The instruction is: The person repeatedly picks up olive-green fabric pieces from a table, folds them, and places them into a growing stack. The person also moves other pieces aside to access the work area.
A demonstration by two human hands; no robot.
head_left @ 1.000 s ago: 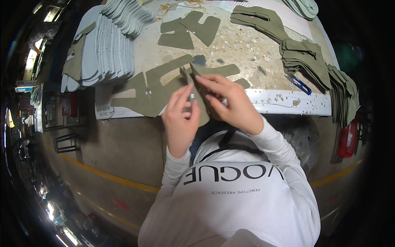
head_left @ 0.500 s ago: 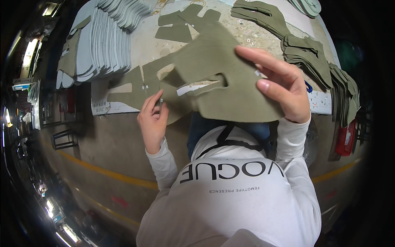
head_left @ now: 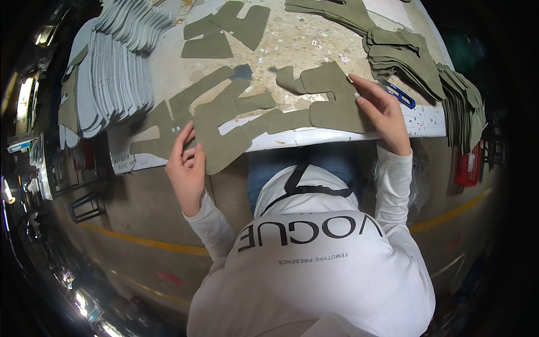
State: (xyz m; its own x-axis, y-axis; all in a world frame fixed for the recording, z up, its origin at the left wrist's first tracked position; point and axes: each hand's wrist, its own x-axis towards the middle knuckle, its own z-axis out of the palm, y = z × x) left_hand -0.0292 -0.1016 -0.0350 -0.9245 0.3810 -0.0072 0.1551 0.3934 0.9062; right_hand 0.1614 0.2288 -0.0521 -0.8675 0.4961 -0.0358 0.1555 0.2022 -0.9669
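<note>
An olive fabric piece [head_left: 216, 137] with cut-out slots spans between my hands, low over the table's near edge. Its left panel hangs past that edge, and a narrow band joins it to the right panel [head_left: 339, 109]. My left hand [head_left: 187, 174] is closed on the left panel's outer edge, thumb and fingers bent around it. At the far right edge my right hand [head_left: 387, 115] pinches the cloth beside a small white tag. Another olive piece [head_left: 154, 135] lies flat just left of my left hand. Further back lie more flat olive pieces [head_left: 224, 31].
A tall stack of pale grey-blue pieces [head_left: 115, 73] stands at the left of the table [head_left: 281, 50]. Olive stacks [head_left: 404, 62] line the right side, some hanging over the corner [head_left: 463, 106]. A blue cutter [head_left: 400, 96] lies near my right hand. Small paper bits dot the tabletop.
The olive piece, raised and folded over before, is now lowered and spread wider above the table edge. My left hand has moved left and my right hand slightly left and down.
</note>
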